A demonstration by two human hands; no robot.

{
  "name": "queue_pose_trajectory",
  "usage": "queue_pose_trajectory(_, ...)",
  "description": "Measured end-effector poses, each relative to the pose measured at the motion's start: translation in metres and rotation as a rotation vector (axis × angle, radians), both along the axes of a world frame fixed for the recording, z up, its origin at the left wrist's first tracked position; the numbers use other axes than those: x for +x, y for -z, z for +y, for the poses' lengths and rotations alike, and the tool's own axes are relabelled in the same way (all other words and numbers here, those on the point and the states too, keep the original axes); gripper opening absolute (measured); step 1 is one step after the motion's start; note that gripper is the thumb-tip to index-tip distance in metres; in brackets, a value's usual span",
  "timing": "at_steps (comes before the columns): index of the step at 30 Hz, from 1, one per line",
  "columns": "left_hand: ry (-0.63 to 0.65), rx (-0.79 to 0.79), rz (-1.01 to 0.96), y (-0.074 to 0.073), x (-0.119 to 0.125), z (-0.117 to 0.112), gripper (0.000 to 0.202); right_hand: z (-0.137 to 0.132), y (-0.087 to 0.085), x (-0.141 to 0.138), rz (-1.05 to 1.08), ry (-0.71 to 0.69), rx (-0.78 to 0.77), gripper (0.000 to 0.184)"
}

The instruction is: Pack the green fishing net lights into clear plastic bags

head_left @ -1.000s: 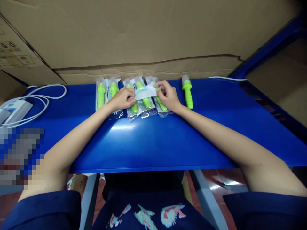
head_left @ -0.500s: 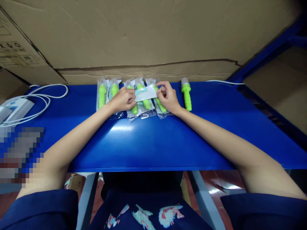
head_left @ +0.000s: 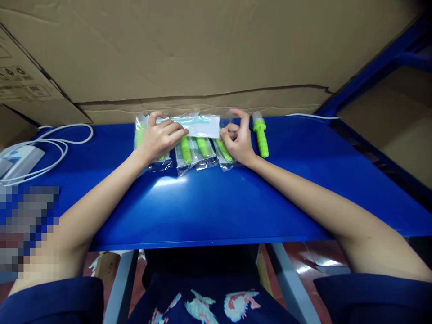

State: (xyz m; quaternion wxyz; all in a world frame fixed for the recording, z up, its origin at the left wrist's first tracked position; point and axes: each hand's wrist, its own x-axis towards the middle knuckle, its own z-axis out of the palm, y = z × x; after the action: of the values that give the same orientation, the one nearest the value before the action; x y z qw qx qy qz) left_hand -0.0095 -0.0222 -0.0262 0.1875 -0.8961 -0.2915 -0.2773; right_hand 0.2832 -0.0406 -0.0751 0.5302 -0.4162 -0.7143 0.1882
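Note:
A clear plastic bag with a white paper in it lies crosswise over a row of lime-green sticks in clear bags. My left hand rests on the left part of this bag, fingers spread and laid out over it. At its right end my right hand pinches the bag between thumb and curled fingers, the index finger raised. Just right of that hand, one unbagged lime-green stick with a clear cap lies on the blue table. My left hand partly covers the leftmost bagged sticks.
A tall cardboard sheet stands along the table's back edge. At the left lie a white coiled cable and a white box-like device. A pixelated flat object is near the left front. A blue frame post rises at the right.
My left hand has slid left along the bag and its fingers have opened out from a pinch. More of the white paper shows. My right hand stays at the bag's right end, its index finger lifted.

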Motion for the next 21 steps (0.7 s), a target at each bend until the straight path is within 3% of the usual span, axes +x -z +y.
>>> queue_pose_trajectory(7, -0.01, -0.229, 0.005, -0.006, -0.006, -0.001, 0.038, -0.012, -0.013, -0.007, 0.062, 0.048, -0.159, 0.063)
queue_pose_trajectory(12, -0.007, -0.234, 0.026, -0.008, -0.006, -0.002, 0.04, -0.012, -0.018, -0.005, 0.043, 0.062, -0.186, 0.064)
queue_pose_trajectory(15, -0.047, -0.202, 0.103, -0.015, -0.004, -0.007, 0.035, -0.007, -0.025, 0.006, -0.026, 0.078, -0.172, 0.053)
queue_pose_trajectory(18, -0.123, -0.168, 0.163, -0.022, 0.002, -0.014, 0.032, 0.001, -0.036, 0.026, -0.213, 0.217, -0.157, 0.045)
queue_pose_trajectory(21, -0.189, -0.157, 0.066, -0.022, 0.011, -0.021, 0.034, 0.011, -0.043, 0.051, -0.434, 0.455, -0.177, 0.041)
